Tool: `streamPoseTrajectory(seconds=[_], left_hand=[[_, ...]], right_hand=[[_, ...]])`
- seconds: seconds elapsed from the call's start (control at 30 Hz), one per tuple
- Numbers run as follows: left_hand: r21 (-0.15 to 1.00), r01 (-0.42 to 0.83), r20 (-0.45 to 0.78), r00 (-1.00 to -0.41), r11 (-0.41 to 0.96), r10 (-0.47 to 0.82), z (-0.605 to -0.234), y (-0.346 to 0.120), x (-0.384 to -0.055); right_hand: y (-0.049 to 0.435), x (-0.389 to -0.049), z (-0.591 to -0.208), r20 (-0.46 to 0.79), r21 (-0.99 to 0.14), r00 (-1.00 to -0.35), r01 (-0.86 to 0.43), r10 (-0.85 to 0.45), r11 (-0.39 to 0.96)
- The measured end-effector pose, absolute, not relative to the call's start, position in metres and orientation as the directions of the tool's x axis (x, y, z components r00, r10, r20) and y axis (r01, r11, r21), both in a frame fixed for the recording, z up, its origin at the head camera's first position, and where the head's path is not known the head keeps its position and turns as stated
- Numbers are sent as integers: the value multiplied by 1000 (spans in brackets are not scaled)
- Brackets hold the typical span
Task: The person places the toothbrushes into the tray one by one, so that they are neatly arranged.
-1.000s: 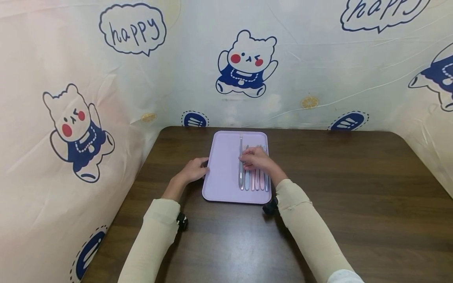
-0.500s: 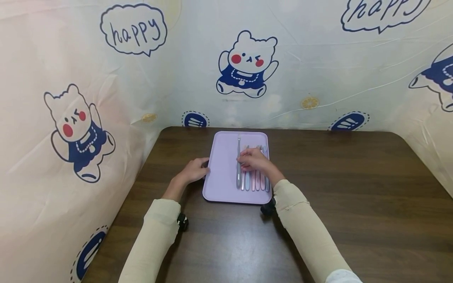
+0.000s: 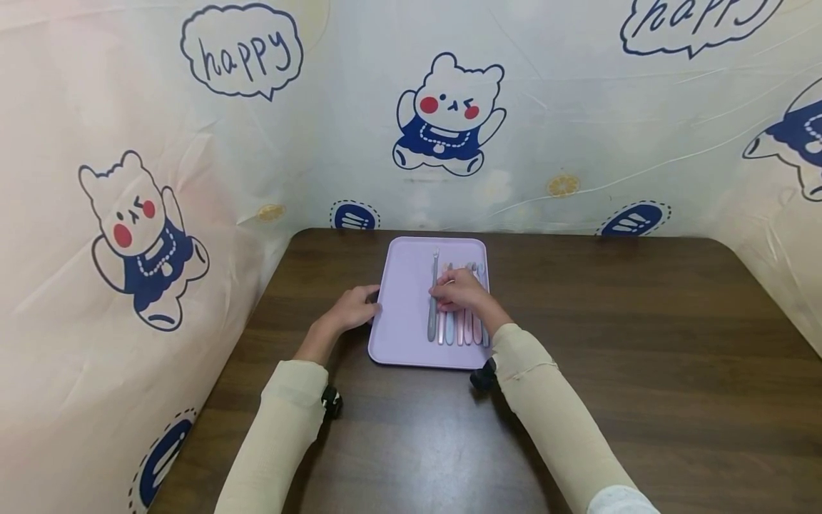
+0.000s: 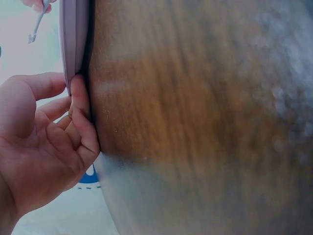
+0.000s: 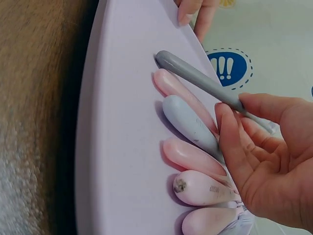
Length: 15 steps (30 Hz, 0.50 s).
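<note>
A shallow lilac tray lies on the table, its left edge pinched by my left hand. In the left wrist view, the left thumb and fingers grip the tray's rim. My right hand pinches a slim grey-handled utensil with a thin shaft and small pale tip. In the right wrist view its rounded handle end comes down close over the tray, left of a pink-handled utensil and a light-blue-handled one. Several more pink handles lie in the row; their far ends are partly hidden by the right hand.
The dark wooden table extends around the tray, widest to the right. A printed cloth backdrop stands behind and at the sides. A black wrist camera on the right sleeve sits near the tray's front right corner.
My right hand has shifted slightly left with the grey utensil, baring a pink handle beside it. The utensil's tip has tilted a little to the right. My left hand stays at the tray's edge.
</note>
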<state>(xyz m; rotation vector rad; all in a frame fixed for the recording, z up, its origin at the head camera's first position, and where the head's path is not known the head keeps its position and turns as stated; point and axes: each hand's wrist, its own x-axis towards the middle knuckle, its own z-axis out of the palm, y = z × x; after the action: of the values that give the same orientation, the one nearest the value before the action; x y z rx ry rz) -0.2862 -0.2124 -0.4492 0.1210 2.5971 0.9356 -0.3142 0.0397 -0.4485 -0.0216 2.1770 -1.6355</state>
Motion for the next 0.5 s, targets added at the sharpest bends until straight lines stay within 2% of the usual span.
streamPoseTrajectory(seconds=[0.5], left_hand=[[631, -51, -320, -926, 774, 200, -451, -213, -288]], right_hand=[[42, -314, -445, -299, -906, -927, 201, -226, 373]])
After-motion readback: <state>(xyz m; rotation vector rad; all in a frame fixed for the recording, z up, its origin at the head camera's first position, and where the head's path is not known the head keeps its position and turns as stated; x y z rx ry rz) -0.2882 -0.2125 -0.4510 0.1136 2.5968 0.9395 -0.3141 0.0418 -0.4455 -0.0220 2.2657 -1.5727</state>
